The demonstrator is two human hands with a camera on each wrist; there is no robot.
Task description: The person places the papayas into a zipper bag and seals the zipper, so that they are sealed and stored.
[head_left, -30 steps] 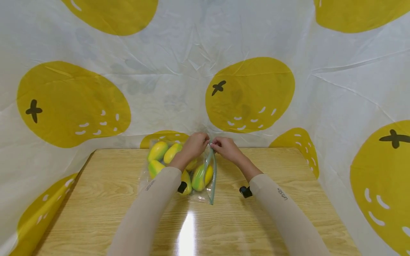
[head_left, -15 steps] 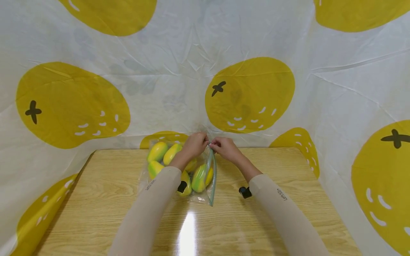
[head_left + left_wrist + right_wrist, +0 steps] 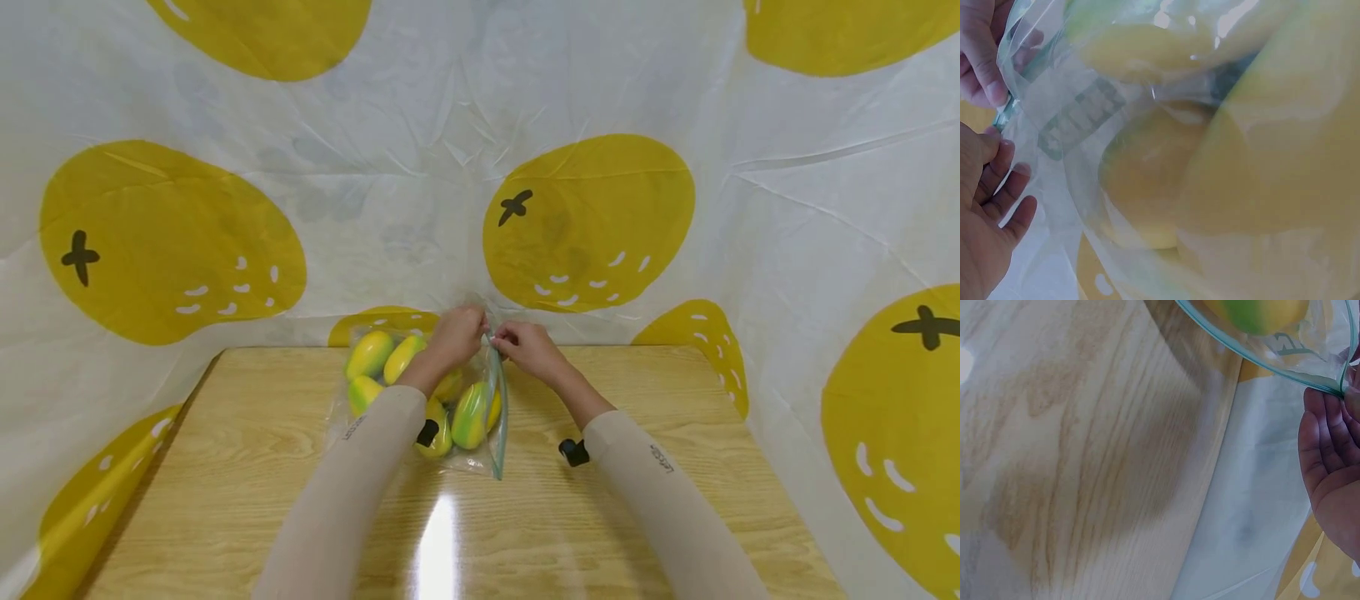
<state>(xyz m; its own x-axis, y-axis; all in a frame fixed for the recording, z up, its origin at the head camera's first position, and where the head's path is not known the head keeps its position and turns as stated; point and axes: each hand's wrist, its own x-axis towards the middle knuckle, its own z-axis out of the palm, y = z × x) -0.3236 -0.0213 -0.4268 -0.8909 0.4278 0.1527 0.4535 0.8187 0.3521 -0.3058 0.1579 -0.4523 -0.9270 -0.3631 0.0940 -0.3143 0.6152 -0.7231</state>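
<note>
A clear zip-top bag (image 3: 480, 462) with a green zip strip (image 3: 502, 408) lies on the table, holding several yellow-green mangoes (image 3: 469, 418). Its mouth faces right, and the zip sides stand apart toward the near end. At the far corner, my left hand (image 3: 457, 333) pinches the zip edge between thumb and fingers. Close beside it, my right hand (image 3: 529, 346) pinches the same strip. The left wrist view has the left hand (image 3: 988, 206) and right hand (image 3: 979, 53) nearly meeting on the strip. My left forearm covers part of the bag and some mangoes.
The wooden table (image 3: 645, 500) ends just behind the hands, where a white cloth (image 3: 390, 225) printed with yellow fruit hangs. This cloth also runs along both sides. A small black device (image 3: 574, 451) sits at the right wrist, another (image 3: 427, 434) at the left.
Both hands stay at the far corner of the bag. The left hand has risen very slightly, and the zip strip's near end has shifted a little. The mangoes lie almost as before.
</note>
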